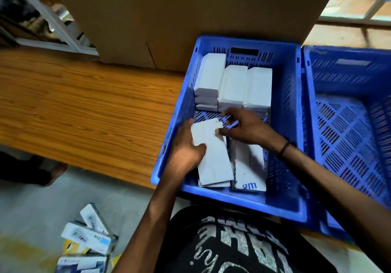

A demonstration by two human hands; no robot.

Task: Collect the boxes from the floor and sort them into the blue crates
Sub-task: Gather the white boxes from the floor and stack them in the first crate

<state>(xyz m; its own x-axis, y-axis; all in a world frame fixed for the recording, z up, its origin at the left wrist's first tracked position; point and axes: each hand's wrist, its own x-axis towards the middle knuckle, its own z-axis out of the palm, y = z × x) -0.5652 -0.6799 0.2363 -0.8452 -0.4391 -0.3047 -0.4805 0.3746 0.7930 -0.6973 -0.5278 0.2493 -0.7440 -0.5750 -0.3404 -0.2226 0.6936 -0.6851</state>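
A wood-grain tabletop (74, 107) runs across the scene above a pale floor (31, 209), with a big cardboard carton (169, 18) standing at the back. Low on the left, a small heap of printed boxes (88, 239) lies on the floor, not yet collected. Moving right, the left hand (186, 152) curls around the near-left edge of a white box (213, 156), thumb on top, holding it over a stack in the near half of the blue crate (281, 205). The right hand (245, 128) comes in from the other side with fingers spread and lightly bent, fingertips touching the box's far end, steadying rather than gripping. Rows of stacked white boxes (232, 84) fill the crate's far half. Further right, a second blue crate (349, 124) holds nothing visible. The step appears to be seating this box on its stack; next it likely needs squaring against its neighbour before the hands let go and reach down for the floor heap.
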